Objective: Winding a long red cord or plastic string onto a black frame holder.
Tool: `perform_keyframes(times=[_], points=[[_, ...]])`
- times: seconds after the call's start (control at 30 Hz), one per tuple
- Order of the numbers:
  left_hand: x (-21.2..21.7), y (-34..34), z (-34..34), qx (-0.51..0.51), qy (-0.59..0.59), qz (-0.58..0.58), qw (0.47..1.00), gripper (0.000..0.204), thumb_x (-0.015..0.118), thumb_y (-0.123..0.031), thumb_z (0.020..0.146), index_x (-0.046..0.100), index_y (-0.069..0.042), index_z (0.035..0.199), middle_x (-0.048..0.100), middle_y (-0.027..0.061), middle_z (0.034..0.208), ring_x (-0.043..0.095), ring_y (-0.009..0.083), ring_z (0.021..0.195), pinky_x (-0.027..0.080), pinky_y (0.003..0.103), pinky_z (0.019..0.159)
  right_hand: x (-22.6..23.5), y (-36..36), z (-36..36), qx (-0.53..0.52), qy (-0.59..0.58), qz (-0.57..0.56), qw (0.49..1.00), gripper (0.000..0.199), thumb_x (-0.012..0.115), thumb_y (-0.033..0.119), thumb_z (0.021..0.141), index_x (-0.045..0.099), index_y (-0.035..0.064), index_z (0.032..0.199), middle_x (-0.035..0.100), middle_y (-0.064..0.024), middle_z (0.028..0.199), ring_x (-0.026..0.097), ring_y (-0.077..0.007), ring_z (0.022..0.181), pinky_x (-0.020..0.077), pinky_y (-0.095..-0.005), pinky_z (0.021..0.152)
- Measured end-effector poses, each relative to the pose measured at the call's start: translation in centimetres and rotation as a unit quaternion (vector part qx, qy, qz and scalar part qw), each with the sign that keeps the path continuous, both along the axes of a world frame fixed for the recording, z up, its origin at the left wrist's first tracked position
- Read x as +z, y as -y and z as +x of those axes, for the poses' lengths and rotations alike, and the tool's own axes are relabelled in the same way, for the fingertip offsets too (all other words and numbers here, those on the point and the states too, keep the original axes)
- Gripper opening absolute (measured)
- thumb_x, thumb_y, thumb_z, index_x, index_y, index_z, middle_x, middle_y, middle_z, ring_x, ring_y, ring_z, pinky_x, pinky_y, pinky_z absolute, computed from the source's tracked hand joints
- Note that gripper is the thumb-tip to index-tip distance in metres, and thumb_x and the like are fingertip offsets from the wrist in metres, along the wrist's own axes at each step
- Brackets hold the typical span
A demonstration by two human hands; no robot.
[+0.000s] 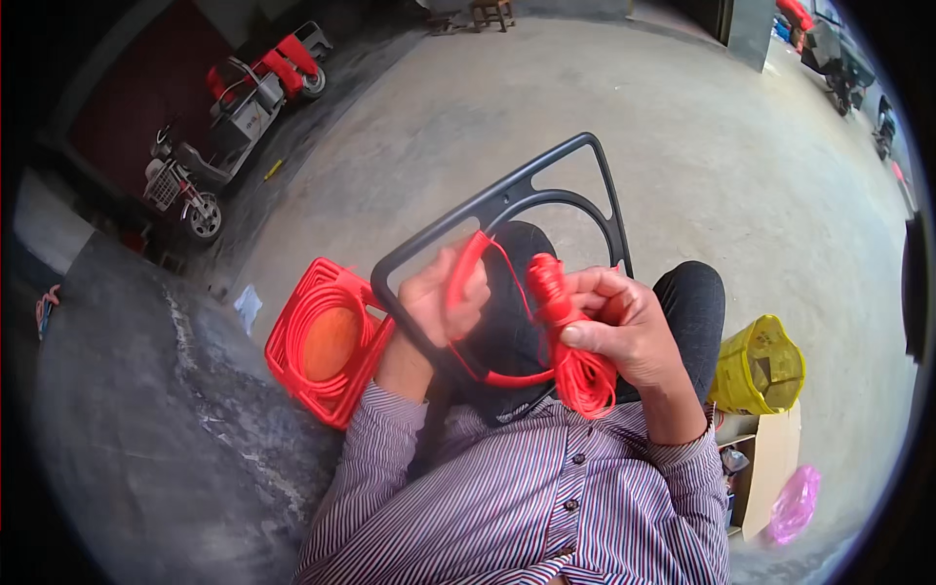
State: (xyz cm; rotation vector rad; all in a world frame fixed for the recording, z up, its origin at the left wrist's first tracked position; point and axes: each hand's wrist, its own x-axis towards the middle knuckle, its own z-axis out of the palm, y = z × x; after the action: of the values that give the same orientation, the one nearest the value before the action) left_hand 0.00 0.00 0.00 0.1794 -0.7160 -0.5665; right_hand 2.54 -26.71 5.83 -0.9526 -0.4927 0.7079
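Observation:
A black plastic frame (481, 202) with a round inner ring rests tilted over my lap. Red wrapping covers parts of that ring, and a thin red strand runs from it toward the bundle. Slightly blurred, my left hand (444, 292) reaches through the frame with fingers curled round the ring at a red-covered part. My right hand (624, 327) pinches a bundle of red cord (583, 378), wound tight at its top and looped loosely below. To the left of my left forearm sits a red plastic frame (333, 271) with red coils around an orange-brown round middle.
At my right are a yellow basket (736, 375), an open cardboard box (770, 468) and a pink plastic bag (796, 504). A grey slab (127, 390) lies along my left. Farther off stand a three-wheeled vehicle (244, 122) and a wooden stool (492, 12).

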Motion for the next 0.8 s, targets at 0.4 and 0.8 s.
perform_keyframes(times=[0.4, 0.8], points=[[6.2, 9.2, -3.3, 0.348, -0.115, 0.39, 0.845, 0.069, 0.054, -0.042, 0.092, 0.033, 0.002, 0.14, 0.046, 0.0161, 0.135, 0.049, 0.0268, 0.121, 0.045, 0.041, 0.096, 0.4, -1.4, 0.3, -0.243, 0.328, -0.094, 0.908, 0.03, 0.072, 0.012, 0.078, 0.059, -0.001, 0.101, 0.065, -0.009, 0.09, 0.063, -0.018, 0.075, 0.0497, -0.0274, 0.069], [7.2, 12.8, -4.1, 0.208, -0.273, 0.233, 0.91, 0.056, 0.046, -0.043, 0.095, 0.042, 0.005, 0.124, 0.06, 0.0233, 0.096, 0.061, 0.0296, 0.07, 0.051, 0.04, 0.062, -0.8, -0.3, 1.6, 0.092, -0.14, 0.144, 0.975, 0.034, 0.059, 0.023, 0.091, 0.059, -0.0053, 0.109, 0.066, -0.0092, 0.1, 0.063, -0.0147, 0.088, 0.0514, -0.0267, 0.078]])
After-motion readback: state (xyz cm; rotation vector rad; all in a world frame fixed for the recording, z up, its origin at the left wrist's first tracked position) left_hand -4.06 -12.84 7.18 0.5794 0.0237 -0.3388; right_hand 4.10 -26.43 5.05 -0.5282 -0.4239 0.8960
